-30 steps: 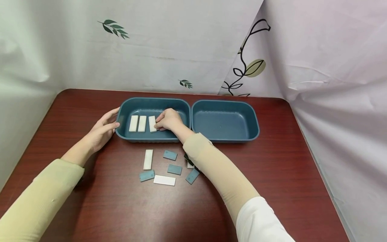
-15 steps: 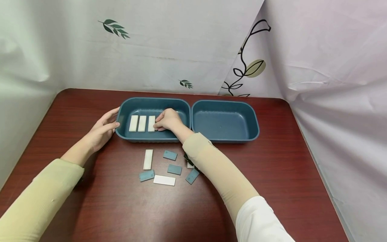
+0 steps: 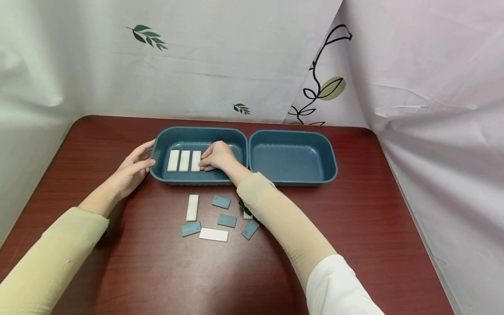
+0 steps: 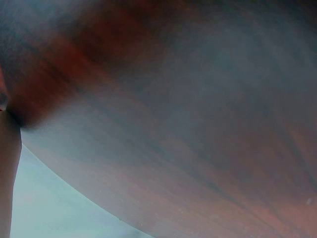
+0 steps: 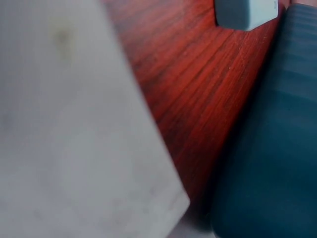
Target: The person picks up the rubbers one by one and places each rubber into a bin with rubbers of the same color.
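White block [image 3: 195, 161], rightmost of three, lies in the left bin [image 3: 204, 134]; our right hand [image 3: 218, 156] holds its right edge. Our left hand [image 3: 133, 171], thumb spread, touches the bin's left end. Print on blue blocks [image 3: 227, 220]: illegible to us.

Table [image 3: 354, 218]: curtain [image 3: 220, 65] behind, at 12 o'clock. On table: first tray [image 3: 202, 135]; second tray [image 3: 292, 162] adjoining at its 3 o'clock. In first tray: row of three tiles [image 3: 184, 161]; right hand [image 3: 219, 156] at row's 3 o'clock end. Left hand [image 3: 135, 169]: tray's 9 o'clock end. Before first tray, 5 to 6 o'clock: loose tiles [image 3: 227, 220], one partly beneath right forearm [image 3: 289, 218].
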The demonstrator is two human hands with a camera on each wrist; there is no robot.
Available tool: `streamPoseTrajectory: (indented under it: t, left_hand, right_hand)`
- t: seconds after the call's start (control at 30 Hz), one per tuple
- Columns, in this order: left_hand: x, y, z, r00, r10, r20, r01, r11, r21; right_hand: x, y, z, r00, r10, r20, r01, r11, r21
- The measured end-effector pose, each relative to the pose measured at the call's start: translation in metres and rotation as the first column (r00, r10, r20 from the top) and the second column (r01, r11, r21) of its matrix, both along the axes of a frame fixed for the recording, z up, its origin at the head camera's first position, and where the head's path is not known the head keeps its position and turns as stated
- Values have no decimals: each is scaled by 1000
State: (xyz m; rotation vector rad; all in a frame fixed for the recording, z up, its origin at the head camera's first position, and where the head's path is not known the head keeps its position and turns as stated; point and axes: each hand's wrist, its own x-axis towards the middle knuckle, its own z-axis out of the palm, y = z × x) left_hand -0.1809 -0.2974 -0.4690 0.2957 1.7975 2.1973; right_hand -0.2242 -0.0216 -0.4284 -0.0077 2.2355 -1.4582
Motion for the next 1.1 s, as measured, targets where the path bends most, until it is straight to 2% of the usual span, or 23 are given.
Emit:
streamPoseTrajectory:
  t: [1.1]
  left_hand:
    - [-1, -1, -1, 1000, 4, -1, -4, 1000, -9]
  right_hand:
    - [0, -1, -1, 1000, -18, 20, 18, 999, -37]
